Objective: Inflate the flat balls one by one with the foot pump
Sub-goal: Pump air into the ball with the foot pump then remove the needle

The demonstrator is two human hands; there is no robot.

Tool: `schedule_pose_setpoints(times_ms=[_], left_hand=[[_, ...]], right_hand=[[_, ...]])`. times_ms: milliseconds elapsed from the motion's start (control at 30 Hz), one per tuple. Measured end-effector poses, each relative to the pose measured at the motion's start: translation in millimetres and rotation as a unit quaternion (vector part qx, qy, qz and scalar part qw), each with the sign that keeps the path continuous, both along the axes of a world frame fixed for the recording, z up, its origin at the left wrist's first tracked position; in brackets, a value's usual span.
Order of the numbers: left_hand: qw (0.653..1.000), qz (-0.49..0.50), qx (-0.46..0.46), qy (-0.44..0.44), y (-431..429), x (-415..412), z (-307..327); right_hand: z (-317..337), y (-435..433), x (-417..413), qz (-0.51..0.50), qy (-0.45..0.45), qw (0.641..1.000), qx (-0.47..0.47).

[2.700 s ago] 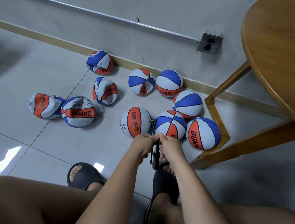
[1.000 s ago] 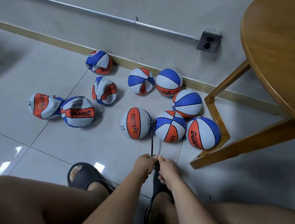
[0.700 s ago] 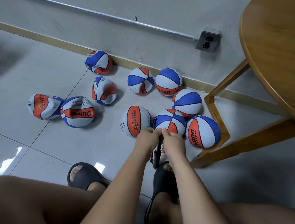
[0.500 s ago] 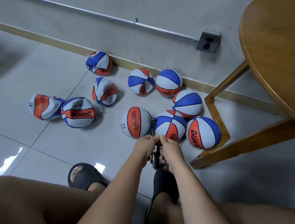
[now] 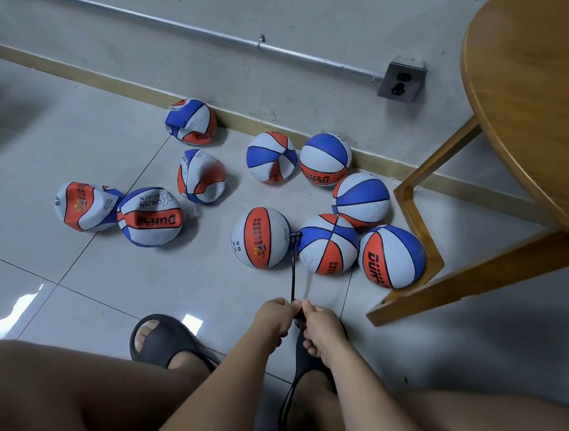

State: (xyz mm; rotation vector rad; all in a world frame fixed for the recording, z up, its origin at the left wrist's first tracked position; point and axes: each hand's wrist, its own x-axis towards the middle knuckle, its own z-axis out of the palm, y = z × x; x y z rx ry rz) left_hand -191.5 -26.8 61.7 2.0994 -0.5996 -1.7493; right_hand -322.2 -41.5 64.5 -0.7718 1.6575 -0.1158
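a: what do the hands do?
b: the left hand (image 5: pixel 272 319) and the right hand (image 5: pixel 321 328) are fists side by side, low over the floor. each one is curled around an end of the pump handle (image 5: pixel 298 319), which is almost hidden between them.
a: and the pump body?
b: i cannot see it. it is under the hands, by the toe of the right slipper (image 5: pixel 305 358). a thin black hose (image 5: pixel 293 271) goes from between the hands to the orange-banded ball (image 5: pixel 261 237) and joins it on its right side.
a: the other balls?
b: four flat balls (image 5: pixel 152 217) lie crumpled to the left. five rounder balls (image 5: pixel 328 245) are grouped to the right and behind, two of them close to the skirting board (image 5: pixel 82 75).
a: and the room?
b: glossy pale grey floor tiles (image 5: pixel 65 265) with thin joints and spots of reflected light. a grey wall (image 5: pixel 293 16) carries a metal pipe (image 5: pixel 155 22) that runs to a socket box (image 5: pixel 402 82). a round wooden table (image 5: pixel 544 100) is at the right, its leg just beside one ball.
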Motion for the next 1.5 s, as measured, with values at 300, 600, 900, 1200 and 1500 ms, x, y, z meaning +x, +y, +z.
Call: schedule_pose_setpoints(times_ms=[300, 600, 900, 1200, 1500], left_hand=[[0.990, 0.062, -0.121, 0.022, -26.5, -0.8, 48.7], [0.988, 0.081, -0.128, 0.035, -44.2, 6.1, 64.2], [0.996, 0.052, -0.064, 0.022, -19.4, 5.8, 29.4], [0.999, 0.030, -0.015, 0.034, 5.3, 1.4, 4.1], [0.979, 0.108, -0.167, 0.044, -39.5, 1.6, 71.3]], right_hand=[[54.2, -35.5, 11.1, -0.049, -0.042, 0.995, -0.081], [75.7, -46.4, 15.3, -0.056, -0.065, 0.992, -0.090], [37.6, -22.1, 11.0, -0.040, -0.046, 0.997, -0.050], [-0.8, 1.1, 0.9, -0.005, -0.002, 1.000, -0.001], [70.9, -51.9, 17.3, -0.037, -0.041, 0.990, -0.133]])
